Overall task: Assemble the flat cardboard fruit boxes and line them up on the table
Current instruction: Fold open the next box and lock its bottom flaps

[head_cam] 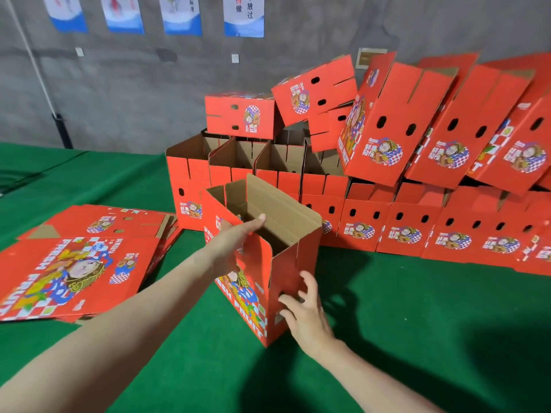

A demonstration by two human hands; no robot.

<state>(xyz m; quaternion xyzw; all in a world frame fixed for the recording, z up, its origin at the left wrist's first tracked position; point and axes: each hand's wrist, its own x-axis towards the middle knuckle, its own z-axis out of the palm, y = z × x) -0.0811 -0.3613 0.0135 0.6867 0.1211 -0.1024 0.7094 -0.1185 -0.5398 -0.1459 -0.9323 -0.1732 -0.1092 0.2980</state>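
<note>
Squaring the open box (286, 269).
Left hand (235, 239), fingers straight and together, should steady the rim while right hand (307, 308), fingers spread, presses the side wall.

The location is a packing workroom. A bare grey concrete wall (119, 99) carries printed posters (244, 16), and a table (417, 323) covered in green cloth holds rows of identical assembled red fruit boxes (405, 231). A pile of flat boxes (74, 269) lies on its left side.

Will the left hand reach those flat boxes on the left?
Probably yes: the flat boxes lie uncovered just left of the left hand, nothing between them, though it is busy at the open box.
</note>
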